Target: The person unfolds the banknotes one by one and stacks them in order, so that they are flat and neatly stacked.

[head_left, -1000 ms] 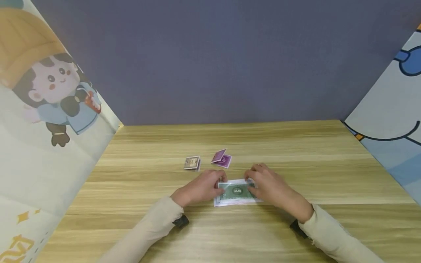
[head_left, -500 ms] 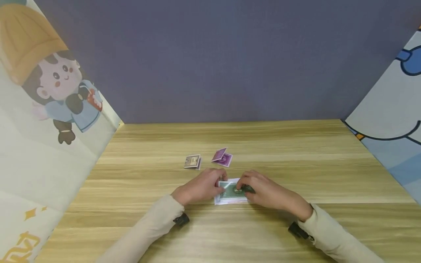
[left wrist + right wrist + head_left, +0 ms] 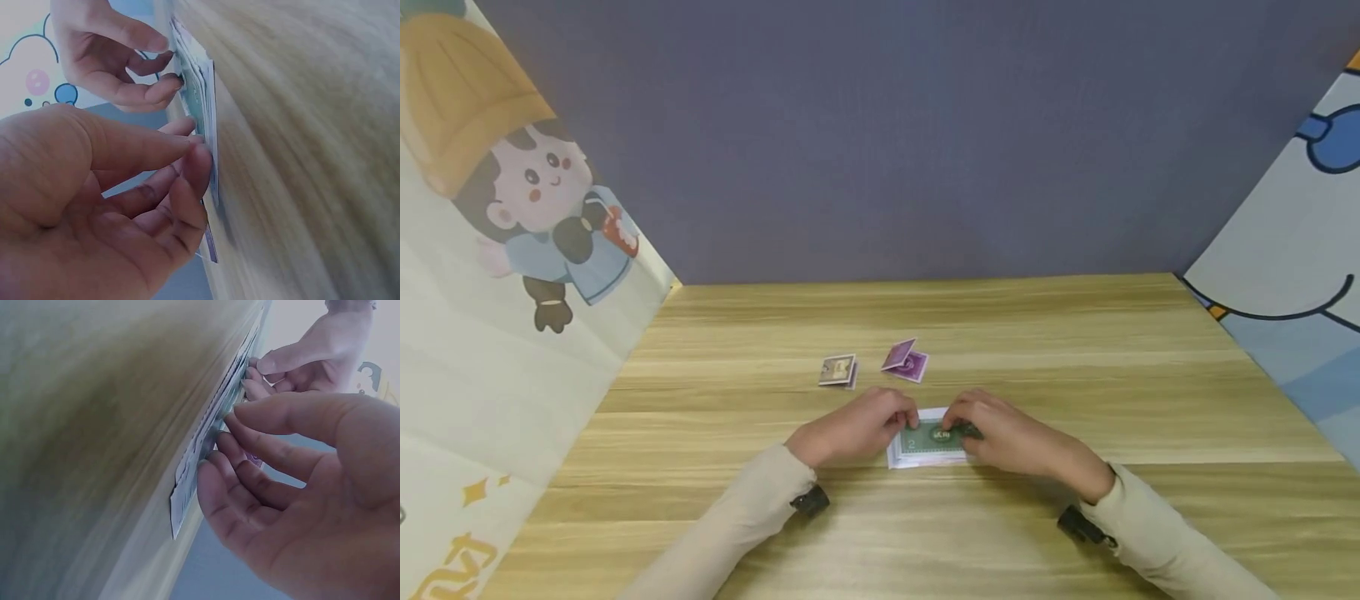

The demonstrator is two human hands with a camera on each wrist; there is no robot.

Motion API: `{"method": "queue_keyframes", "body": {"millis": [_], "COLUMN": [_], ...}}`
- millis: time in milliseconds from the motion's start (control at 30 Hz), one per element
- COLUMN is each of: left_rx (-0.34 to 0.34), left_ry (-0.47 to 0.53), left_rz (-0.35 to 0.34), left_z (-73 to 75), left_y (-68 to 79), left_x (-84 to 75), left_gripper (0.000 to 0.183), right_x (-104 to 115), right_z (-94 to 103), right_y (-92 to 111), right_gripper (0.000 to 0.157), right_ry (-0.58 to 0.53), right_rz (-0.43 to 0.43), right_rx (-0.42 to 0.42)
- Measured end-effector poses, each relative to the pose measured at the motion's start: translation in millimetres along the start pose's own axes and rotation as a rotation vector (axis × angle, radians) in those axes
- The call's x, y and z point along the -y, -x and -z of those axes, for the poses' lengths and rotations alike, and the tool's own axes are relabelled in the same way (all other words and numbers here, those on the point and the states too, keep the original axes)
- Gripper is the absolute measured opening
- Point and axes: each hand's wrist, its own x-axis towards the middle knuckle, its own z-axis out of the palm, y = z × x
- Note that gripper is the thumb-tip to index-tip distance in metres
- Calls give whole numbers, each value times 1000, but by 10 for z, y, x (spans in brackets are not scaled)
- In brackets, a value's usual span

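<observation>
A small stack of paper play banknotes [image 3: 927, 458] lies on the table, a green note [image 3: 928, 442] marked 2 on top. My left hand [image 3: 853, 425] is at the stack's left end, its thumb and fingertips close together at the paper. In the left wrist view the thumb tip meets the index finger beside the notes; I cannot tell if paper is between them. My right hand [image 3: 1015, 437] rests its loosely bent fingertips on the green note's right part and hides that end. In the right wrist view the layered edges of the stack [image 3: 187, 472] show under these fingers.
Behind the stack lie a folded brown note [image 3: 837, 370] and a half-open folded purple note [image 3: 910, 365]. The wooden table [image 3: 1037, 333] ends at a grey-blue back wall [image 3: 925, 142]. Printed cartoon panels flank it, the left panel [image 3: 460, 367] showing a figure in an orange hat.
My right hand has slid left from the stack's right end onto the green note. My left thumb has drawn back from the green note toward the fingers. The folded notes stay put.
</observation>
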Motion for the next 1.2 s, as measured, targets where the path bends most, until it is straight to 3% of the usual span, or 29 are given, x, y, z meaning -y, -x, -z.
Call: {"method": "queue_keyframes", "body": {"millis": [400,633,933,1200], "left_rx": [56,70,-35,-133], "left_ry": [17,82,112,122], "left_rz": [23,56,44,77], "left_z": [59,107,173,297], "left_y": [2,46,85,174], "left_x": [-46,-47,-42,72], "left_gripper": [20,13,14,14], "right_x": [-21,-26,40,92], "right_z": [59,79,210,341], "right_y": [-8,-43,-97,-276], "right_gripper": [22,15,14,11], "right_ry": [-35,-130,-128,-123], "right_rz": [0,-17,8,11], "right_rx": [3,-45,-158,-172]}}
